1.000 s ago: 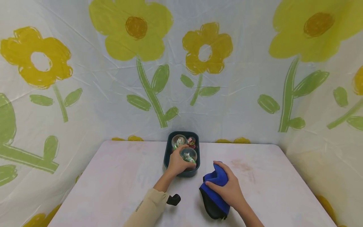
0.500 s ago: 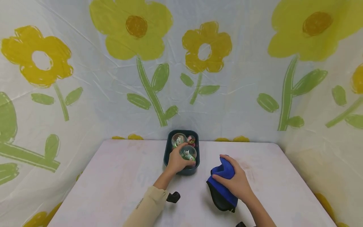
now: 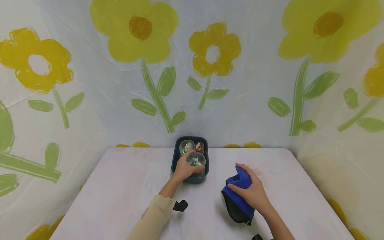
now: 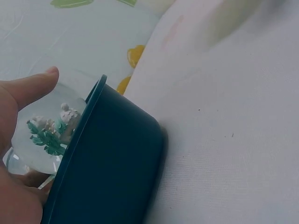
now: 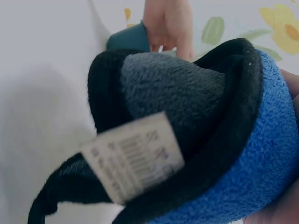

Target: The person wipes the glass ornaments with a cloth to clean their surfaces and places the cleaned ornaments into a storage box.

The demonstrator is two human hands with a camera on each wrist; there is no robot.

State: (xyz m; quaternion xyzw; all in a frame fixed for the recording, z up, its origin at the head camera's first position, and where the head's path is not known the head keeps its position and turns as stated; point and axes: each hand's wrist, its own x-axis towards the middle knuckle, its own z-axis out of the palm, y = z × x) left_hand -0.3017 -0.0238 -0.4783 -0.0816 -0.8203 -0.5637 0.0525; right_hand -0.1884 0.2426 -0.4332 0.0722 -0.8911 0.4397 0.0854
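My left hand (image 3: 183, 169) grips a clear snow globe (image 3: 196, 158) in the near part of a dark teal tray (image 3: 195, 180). White and green figures show inside that globe in the left wrist view, with the thumb and fingers around it. To the right of the tray, my right hand (image 3: 255, 192) holds a bunched blue plush cloth piece (image 3: 242, 199) with a black underside. In the right wrist view, this piece has black edging, a grey plush inner face and a white barcode label (image 5: 135, 158). Its exact kind is unclear.
Farther back in the tray stand another snow globe (image 3: 186, 146) and a smaller globe (image 3: 200, 147) with a red base. The pale table (image 3: 129, 186) runs up to a white backdrop (image 3: 246, 110) with yellow flowers. Black wrist mounts (image 3: 180, 205) stick out at the wrists.
My right hand has moved right and a little away from me with the blue cloth piece. The left hand keeps its hold on the globe; the view has shifted slightly.
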